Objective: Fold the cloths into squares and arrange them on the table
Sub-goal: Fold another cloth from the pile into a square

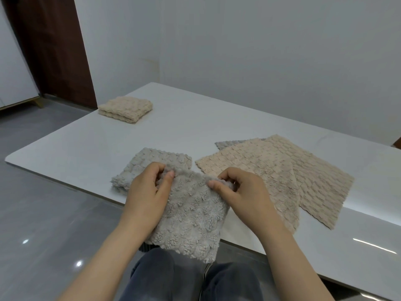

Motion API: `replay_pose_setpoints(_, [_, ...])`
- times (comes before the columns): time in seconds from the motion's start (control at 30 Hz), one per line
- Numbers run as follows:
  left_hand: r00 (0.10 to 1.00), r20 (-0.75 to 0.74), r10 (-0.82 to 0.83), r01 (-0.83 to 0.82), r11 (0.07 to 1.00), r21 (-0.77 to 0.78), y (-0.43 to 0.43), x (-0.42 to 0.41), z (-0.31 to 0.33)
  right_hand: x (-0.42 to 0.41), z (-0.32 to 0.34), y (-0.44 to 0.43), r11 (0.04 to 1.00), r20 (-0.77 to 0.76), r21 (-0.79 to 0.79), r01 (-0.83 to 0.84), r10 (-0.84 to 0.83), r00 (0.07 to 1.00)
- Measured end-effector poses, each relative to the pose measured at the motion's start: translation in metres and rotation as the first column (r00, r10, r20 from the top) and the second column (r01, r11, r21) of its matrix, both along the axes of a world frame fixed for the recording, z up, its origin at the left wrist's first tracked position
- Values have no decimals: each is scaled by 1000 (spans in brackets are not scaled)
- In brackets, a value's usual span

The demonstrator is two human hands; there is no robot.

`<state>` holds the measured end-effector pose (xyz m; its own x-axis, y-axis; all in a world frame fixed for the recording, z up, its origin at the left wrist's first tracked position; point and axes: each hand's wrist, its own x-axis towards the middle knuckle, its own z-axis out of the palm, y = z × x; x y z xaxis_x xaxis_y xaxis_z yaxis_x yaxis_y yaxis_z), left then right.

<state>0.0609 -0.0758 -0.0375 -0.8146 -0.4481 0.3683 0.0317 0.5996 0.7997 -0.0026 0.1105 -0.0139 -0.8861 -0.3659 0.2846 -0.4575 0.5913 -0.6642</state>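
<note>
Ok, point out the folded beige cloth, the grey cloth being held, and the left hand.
Folded beige cloth point(125, 109): head view, top face.
Grey cloth point(191, 218): head view, hanging fluffy middle.
Left hand point(145, 192): head view, back of hand.

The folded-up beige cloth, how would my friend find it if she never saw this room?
Look at the long white table and follow it to the far left corner, near the brown door. The folded beige cloth sits there alone. It is a thick, neat square, while the other beige cloths lie flat and unfolded on the right.
</note>
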Motion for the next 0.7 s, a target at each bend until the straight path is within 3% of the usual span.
replay_pose_setpoints(0.2, [996,-62,58,-58,998,4,0,-4,1,2,-5,1,986,59,-159,47,-38,998])
replay_pose_setpoints(0.37, [995,-97,22,-21,1000,11,3,-4,9,9,-22,-1,932,239,-332,147,-67,969])
replay_pose_setpoints(0.53, [992,-130,-6,7,1000,10,5,-4,17,15,-33,0,900,465,-405,160,52,884])
replay_pose_setpoints(0.7, [990,-141,-4,5,1000,4,8,-5,19,18,-35,-4,884,490,-458,93,164,856])
